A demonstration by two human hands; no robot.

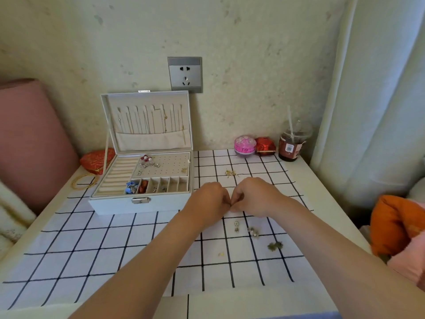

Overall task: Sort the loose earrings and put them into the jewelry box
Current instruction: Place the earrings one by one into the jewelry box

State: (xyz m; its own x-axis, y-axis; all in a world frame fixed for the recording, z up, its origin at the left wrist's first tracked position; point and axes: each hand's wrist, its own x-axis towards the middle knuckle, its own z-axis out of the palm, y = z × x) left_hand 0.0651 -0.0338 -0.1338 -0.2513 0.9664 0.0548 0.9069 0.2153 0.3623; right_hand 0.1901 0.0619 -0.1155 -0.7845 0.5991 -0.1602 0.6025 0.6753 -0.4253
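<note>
Fingertips [228,203] of left hand [208,199] against right hand [254,196]

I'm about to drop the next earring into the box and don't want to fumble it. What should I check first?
1. Jewelry box lid open: ok.
2. Free front compartment: ok, the rightmost look empty.
3. Earring gripped between left hand and right hand: cannot tell, fingertips hide it.
4. Checked cloth free of loose earrings: not ok, gold earrings and silver earrings lie on it.
5. Way from hands to box unobstructed: ok.
</note>
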